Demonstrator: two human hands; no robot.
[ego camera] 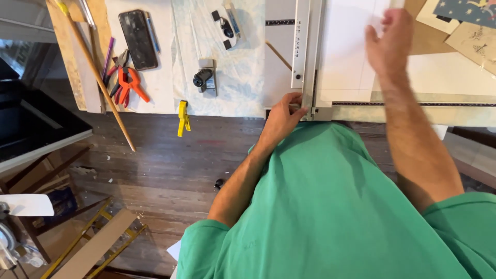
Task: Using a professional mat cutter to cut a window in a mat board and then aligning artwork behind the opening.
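Observation:
A mat cutter with a long grey guide rail [305, 46] lies on the workbench, a white board [343, 51] beside the rail. My left hand [283, 116] grips the near end of the rail at the bench's front edge. My right hand [388, 44] rests flat on the white board, fingers spread, pressing it down. A measuring scale bar [413, 104] runs along the cutter's front edge to the right.
On the bench's left lie a phone [137, 39], orange clamps [126, 85], a yellow clamp [183, 118], a small black-and-grey tool [205, 77] and a long wooden stick [98, 77]. Printed cards [473, 31] sit far right. Wood floor with scrap boards [98, 243] below.

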